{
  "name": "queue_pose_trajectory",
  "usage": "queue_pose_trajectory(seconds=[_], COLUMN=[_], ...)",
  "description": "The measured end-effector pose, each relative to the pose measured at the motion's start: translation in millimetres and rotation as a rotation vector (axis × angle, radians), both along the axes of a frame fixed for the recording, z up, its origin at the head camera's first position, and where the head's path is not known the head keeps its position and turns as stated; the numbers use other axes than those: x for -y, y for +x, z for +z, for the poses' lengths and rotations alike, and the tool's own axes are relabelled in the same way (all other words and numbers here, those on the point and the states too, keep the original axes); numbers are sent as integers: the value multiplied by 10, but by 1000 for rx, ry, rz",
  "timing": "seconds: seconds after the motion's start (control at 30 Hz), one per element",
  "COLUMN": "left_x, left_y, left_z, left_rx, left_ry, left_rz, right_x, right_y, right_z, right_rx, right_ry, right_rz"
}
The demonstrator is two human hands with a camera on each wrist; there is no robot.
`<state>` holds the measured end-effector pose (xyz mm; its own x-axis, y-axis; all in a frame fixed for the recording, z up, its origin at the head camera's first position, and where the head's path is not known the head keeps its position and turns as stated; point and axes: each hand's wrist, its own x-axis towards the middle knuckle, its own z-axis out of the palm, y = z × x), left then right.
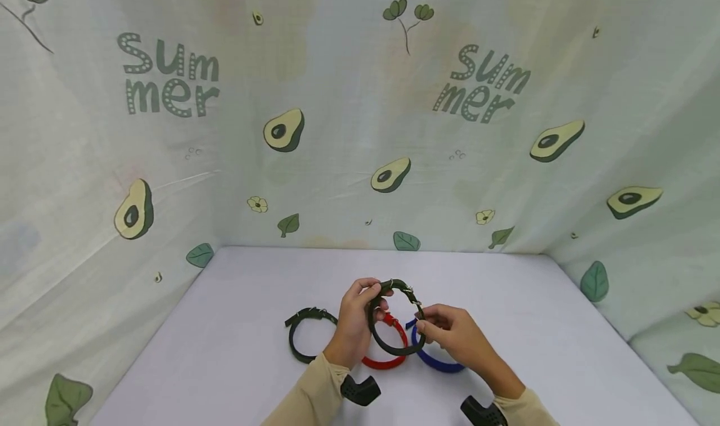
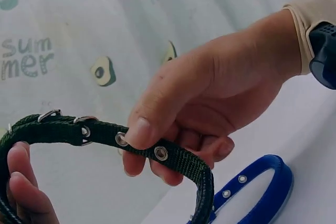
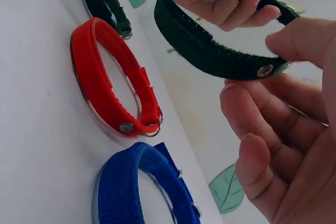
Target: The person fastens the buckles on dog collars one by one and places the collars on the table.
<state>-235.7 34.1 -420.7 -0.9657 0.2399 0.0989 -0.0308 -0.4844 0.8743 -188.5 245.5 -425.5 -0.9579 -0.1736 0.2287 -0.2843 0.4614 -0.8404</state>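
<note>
A dark green pet collar (image 1: 406, 351) is held up above the table, buckled into a loop, with metal eyelets and rings along its strap. My left hand (image 1: 355, 317) grips one side of the loop, fingers curled through it. On the opposite side my right hand (image 1: 450, 331) pinches the strap between thumb and fingers, close to the eyelets (image 2: 161, 153). Below, a red collar (image 3: 92, 72) lies on the table, partly hidden by the held loop in the head view. A blue collar (image 1: 441, 365) lies under my right hand.
Another dark green collar (image 1: 298, 345) lies on the white table (image 1: 225, 351) left of my left hand, which covers part of it. A pale cloth printed with avocados and leaves (image 1: 337, 89) hangs behind the table and along both sides.
</note>
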Motion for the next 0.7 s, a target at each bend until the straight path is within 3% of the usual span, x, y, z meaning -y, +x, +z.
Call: queue_pose_trajectory(seconds=[0.1,0.4,0.57,0.7], left_x=[-34,-133,-153,-165], left_y=[15,66,106,123], left_z=[-23,-113,-124,-132], left_rx=[3,-86,-165,-207], left_ry=[-35,-301,-467,-532], left_rz=[3,33,8,-1], right_x=[-54,-198,-303,-356], right_y=[12,21,29,16], right_z=[-26,-67,-59,-58], right_rx=[37,52,97,97], right_ry=[-35,-181,-215,-197], right_rz=[-23,-130,-223,-271])
